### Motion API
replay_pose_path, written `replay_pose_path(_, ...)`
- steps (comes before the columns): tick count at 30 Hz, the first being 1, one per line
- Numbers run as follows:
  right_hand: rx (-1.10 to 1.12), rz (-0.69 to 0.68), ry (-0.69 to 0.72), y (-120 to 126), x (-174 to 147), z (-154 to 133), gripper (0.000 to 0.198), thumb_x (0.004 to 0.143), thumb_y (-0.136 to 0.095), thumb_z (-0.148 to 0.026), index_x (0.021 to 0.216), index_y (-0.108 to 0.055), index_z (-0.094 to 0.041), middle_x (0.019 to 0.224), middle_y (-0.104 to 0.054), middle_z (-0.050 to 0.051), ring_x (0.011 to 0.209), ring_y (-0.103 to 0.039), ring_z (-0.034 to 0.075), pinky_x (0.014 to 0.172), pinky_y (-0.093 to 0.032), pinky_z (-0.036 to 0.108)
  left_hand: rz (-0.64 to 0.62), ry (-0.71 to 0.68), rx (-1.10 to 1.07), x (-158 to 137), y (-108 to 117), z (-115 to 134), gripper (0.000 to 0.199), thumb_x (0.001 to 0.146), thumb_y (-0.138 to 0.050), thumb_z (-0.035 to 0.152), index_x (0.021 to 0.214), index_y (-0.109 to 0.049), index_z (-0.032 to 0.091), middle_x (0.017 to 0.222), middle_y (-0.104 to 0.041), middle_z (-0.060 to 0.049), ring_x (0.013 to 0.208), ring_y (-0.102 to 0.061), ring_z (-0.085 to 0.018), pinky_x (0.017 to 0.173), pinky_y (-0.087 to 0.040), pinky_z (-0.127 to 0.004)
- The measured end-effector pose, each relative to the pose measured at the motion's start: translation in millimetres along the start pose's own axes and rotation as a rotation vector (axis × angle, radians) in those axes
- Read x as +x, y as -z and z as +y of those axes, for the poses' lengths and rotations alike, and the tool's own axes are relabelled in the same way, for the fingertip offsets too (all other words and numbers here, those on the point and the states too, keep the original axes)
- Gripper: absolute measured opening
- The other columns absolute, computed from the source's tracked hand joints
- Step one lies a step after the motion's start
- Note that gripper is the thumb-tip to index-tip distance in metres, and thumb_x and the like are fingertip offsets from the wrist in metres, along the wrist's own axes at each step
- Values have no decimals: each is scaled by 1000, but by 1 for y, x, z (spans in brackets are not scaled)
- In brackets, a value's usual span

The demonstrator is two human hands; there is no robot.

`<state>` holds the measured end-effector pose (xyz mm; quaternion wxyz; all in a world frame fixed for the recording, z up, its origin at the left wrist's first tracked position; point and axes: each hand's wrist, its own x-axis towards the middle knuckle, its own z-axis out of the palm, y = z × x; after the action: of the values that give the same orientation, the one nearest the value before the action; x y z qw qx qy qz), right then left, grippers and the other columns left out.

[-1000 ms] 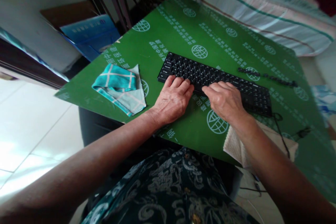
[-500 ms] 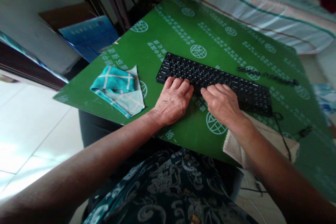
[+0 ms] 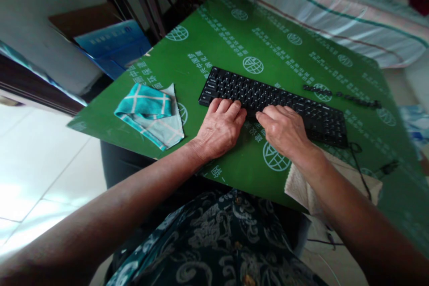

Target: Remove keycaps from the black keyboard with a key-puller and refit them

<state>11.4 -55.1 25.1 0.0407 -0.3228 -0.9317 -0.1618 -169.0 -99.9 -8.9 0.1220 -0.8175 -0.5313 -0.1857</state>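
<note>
A black computer keyboard lies at a slant across the green board. My left hand is at its near edge, left of the middle, the fingers bent over the lower keys. Further right along that edge, my right hand has its fingers curled over the lower keys, thumb against the front. Both hands look closed on the keyboard's edge; the undersides of the fingers are hidden. Behind the keyboard's right part lies a row of small loose black pieces, which look like keycaps.
A turquoise checked cloth lies folded at the left of the green tabletop. A beige cloth is under my right forearm. The keyboard's cable runs over it at the right. Beyond the left edge stands a blue bag.
</note>
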Motion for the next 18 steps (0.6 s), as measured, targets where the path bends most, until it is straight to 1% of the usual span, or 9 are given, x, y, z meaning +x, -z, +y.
replay_pose_path(9, -41, -23, -1, 3, 2, -3, 27, 90, -41, -10, 95, -66, -13, 83, -61, 8, 75, -49, 21, 68, -28, 33, 18, -7, -7, 2, 0, -1, 29, 90, -41, 22, 107, -62, 12, 111, -60, -13, 93, -49, -27, 85, -41, -46)
replay_pose_path(13, -82, -37, -30, 5, 2, -6, 24, 91, -41, -12, 88, -65, -15, 80, -59, 8, 72, -49, 20, 68, -29, 32, 33, -15, 20, 2, -2, -1, 30, 91, -40, 23, 113, -60, 15, 112, -59, -12, 94, -49, -26, 87, -40, -46)
replay_pose_path(15, -89, -28, -24, 4, 2, -7, 25, 92, -39, -13, 94, -64, -14, 80, -59, 7, 71, -49, 20, 68, -29, 32, 34, -15, 29, 2, -3, 0, 31, 92, -39, 23, 116, -58, 18, 113, -58, -12, 95, -49, -26, 88, -39, -47)
replay_pose_path(18, -85, -21, -9, 1, 0, -9, 30, 94, -37, -14, 110, -62, -12, 82, -59, 9, 72, -50, 19, 68, -29, 33, 22, 0, 33, 2, -3, 0, 31, 93, -37, 24, 116, -58, 19, 112, -57, -12, 97, -48, -26, 90, -38, -47)
